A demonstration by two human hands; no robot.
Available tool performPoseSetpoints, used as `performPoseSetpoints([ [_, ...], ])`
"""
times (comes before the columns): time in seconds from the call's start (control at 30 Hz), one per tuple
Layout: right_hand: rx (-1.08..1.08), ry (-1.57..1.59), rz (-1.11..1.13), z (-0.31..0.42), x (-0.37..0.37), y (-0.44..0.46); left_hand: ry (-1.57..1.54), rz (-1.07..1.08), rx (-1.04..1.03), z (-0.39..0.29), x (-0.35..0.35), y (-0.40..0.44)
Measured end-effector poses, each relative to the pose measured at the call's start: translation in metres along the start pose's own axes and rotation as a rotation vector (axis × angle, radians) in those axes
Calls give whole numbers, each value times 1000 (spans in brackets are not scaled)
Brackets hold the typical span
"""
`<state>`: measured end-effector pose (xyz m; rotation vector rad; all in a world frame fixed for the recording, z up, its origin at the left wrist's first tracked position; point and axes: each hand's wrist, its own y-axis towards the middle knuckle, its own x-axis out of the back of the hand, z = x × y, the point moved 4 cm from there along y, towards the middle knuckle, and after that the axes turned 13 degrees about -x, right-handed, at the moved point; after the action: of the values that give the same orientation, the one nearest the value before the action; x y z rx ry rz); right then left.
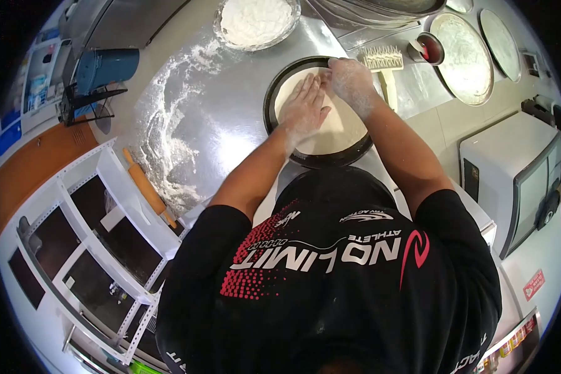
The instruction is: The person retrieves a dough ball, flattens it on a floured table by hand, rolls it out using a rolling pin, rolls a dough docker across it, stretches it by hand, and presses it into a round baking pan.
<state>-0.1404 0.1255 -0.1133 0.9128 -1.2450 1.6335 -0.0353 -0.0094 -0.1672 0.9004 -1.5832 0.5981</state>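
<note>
A round sheet of pale dough lies inside a round dark pan on the steel counter. My left hand rests on the dough with its fingers stretched out flat, pointing towards the pan's far side. At the far right of the pan, my right hand is closed over the rim, its fingers curled at the dough's edge. The back of that hand hides most of what its fingertips touch. Both hands are dusted with flour.
Flour is scattered over the steel counter. A bowl of flour stands at the back. Right of the pan are a spiked dough roller, a metal cup and round trays. A rolling pin lies along the left edge.
</note>
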Motion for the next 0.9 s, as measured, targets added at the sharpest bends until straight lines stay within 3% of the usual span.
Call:
performPoseSetpoints([
  [0.13, 2, -38, 35, -16, 1, -5, -65, 2, -163, 5, 2, 8],
  [0.47, -10, 23, 18, -15, -5, 4, 42, 41, 5, -17, -3, 1],
  [0.6, 446, -185, -219, -34, -8, -10, -89, 50, -198, 2, 7, 13],
  [0.63, 449, -193, -221, -32, -3, -12, -89, 42, -196, 1, 7, 14],
  [0.77, -21, 131, 66, -34, 1, -22, -68, 32, -71, -4, 7, 3],
  [0.9, -141, 82, 14, -38, -6, -17, 9, 58, -45, -17, 2, 2],
])
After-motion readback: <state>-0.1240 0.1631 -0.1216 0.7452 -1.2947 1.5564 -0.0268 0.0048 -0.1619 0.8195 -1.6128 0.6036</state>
